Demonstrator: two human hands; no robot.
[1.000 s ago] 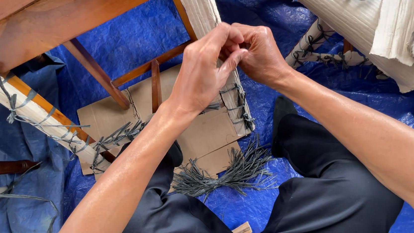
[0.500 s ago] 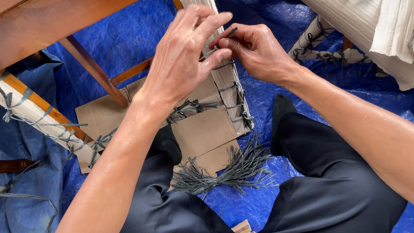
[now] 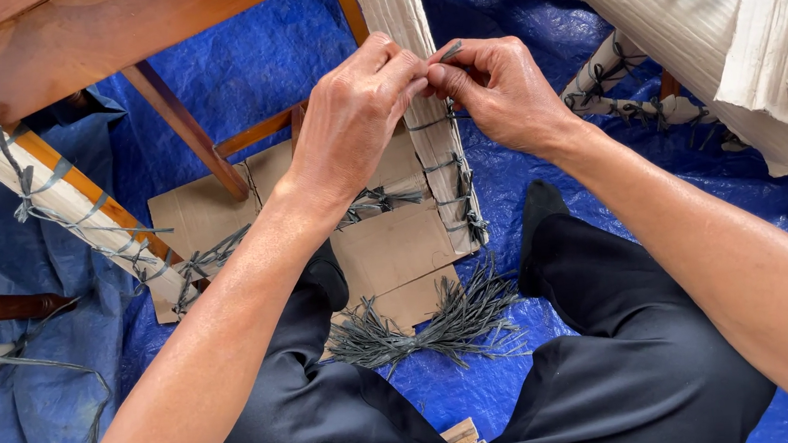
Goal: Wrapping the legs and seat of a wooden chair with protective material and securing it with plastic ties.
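Here both hands pinch a grey plastic tie strip (image 3: 449,52) against the paper-wrapped chair leg (image 3: 423,124): left hand (image 3: 356,111) and right hand (image 3: 496,89) grips clamped on it. Best kept taut, knot snug.

Flattened brown cardboard sheets (image 3: 387,251), plain and rectangular, lie overlapping on the blue tarpaulin (image 3: 275,61) beneath the wooden furniture frame. A pale corrugated paper wrapping (image 3: 405,21) sheathes an upright leg, bound with grey ties, and more of it covers the piece at upper right (image 3: 642,10). No labels, signs or screens show.
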